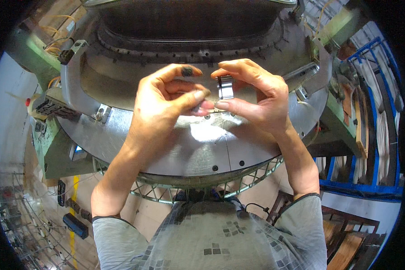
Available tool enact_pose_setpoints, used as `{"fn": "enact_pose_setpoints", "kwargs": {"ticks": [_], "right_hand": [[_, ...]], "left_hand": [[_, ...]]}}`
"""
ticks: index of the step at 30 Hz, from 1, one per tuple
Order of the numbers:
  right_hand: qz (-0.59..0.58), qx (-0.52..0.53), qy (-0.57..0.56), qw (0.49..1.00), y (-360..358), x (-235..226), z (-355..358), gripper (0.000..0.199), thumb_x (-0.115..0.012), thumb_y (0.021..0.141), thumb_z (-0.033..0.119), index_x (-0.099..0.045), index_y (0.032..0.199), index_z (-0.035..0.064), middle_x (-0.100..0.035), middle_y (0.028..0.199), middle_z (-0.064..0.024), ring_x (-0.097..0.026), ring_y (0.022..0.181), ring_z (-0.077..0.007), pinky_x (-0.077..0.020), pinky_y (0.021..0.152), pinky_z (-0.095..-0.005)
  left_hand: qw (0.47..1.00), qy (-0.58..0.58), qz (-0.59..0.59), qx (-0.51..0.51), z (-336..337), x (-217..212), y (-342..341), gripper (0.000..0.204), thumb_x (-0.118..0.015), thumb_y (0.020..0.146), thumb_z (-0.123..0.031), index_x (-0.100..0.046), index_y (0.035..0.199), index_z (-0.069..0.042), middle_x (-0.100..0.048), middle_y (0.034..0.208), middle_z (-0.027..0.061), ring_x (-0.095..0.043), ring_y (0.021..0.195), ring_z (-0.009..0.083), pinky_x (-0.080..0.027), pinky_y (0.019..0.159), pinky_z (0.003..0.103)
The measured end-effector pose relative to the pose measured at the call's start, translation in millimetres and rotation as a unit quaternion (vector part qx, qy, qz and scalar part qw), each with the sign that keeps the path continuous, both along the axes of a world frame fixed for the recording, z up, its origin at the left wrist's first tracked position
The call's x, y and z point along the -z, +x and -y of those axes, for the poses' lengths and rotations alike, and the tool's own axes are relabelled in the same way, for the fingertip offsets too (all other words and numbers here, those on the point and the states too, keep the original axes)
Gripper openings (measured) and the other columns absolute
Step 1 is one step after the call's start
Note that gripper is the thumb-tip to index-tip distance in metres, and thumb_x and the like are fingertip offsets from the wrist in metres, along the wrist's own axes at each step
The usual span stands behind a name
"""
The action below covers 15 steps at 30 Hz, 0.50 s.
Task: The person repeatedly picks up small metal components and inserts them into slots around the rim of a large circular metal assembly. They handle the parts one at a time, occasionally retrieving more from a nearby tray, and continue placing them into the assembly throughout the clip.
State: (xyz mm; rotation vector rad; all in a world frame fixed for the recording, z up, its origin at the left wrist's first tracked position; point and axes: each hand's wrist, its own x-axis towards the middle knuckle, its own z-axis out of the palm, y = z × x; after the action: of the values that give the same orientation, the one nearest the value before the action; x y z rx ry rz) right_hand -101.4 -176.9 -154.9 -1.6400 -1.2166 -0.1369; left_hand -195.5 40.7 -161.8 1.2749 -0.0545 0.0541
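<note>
R hand (pixel 267 96) has small shiny pc (pixel 226 87) pinched btwn thumb & fingers over curved metal plate (pixel 180 155), L hand (pixel 157 96) half-curled nearby, can't tell if holding anything; prob two-handed handling step, next move needs steady pinch

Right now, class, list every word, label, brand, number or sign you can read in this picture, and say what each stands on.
None can be read.
Shiny piece in the right hand: light and dark bands, no legible lettering.
Curved metal ledge: holes and glare, no lettering to make out.
Grey shirt: dark squares, no lettering to make out.
Background near the picture's edges: any markings are too small or blurred to read.
</note>
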Motion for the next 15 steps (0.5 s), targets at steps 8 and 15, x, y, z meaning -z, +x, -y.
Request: {"fn": "enact_pose_setpoints", "kwargs": {"ticks": [8, 15], "right_hand": [[0.140, 0.038, -0.032, 0.989, 1.8, 10.1, -10.3, 0.053, -0.089, 0.077, 0.014, -0.072, 0.125, -0.0035, -0.076, 0.115, -0.0161, -0.073, 0.104, -0.0255, -0.0633, 0.081, -0.0338], [0.193, 0.038, -0.005, 0.980, 0.2, 9.9, -11.6, 0.054, -0.090, 0.074, 0.017, -0.074, 0.122, -0.0015, -0.076, 0.111, -0.0161, -0.074, 0.101, -0.0275, -0.0623, 0.084, -0.0358]], "left_hand": [[0.997, -0.076, -0.003, 0.001, 2.6, 10.2, 8.2, 0.037, -0.071, 0.095, 0.004, -0.059, 0.131, 0.004, -0.075, 0.111, 0.0188, -0.076, 0.098, 0.0196, -0.066, 0.085, 0.030], [0.999, -0.024, 0.022, -0.016, 4.6, 7.9, 6.1, 0.045, -0.078, 0.087, 0.008, -0.062, 0.128, 0.001, -0.077, 0.105, 0.0160, -0.077, 0.096, 0.0200, -0.066, 0.085, 0.031]]}}
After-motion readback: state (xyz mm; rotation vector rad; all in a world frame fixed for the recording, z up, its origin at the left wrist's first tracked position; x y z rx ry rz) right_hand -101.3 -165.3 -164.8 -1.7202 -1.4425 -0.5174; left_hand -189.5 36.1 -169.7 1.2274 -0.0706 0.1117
